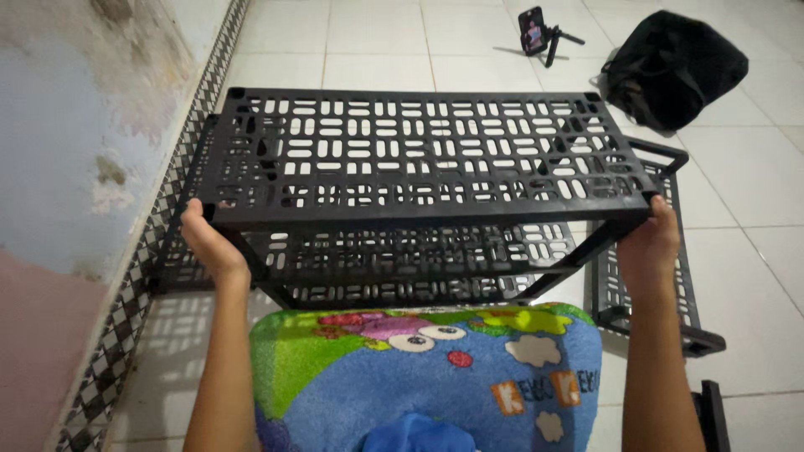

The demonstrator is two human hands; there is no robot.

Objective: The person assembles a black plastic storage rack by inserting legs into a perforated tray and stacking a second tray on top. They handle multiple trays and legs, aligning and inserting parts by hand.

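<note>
A person's two hands grip the near corners of a black plastic slotted shelf rack (pixel 427 159) standing on the white tiled floor (pixel 754 192). The left hand (pixel 209 243) and the right hand (pixel 649 247) each curl closed around a corner of the top tier. The rack looks light and stiff, though thin plastic may flex; the corner posts seem the firmest hold. Three tiers are visible. One spare shelf panel (pixel 662 276) lies to the right. Farther off sit one black bag (pixel 674 67) and one phone on a small tripod (pixel 536 32). A colourful towel (pixel 427 377) lies nearest.
</note>
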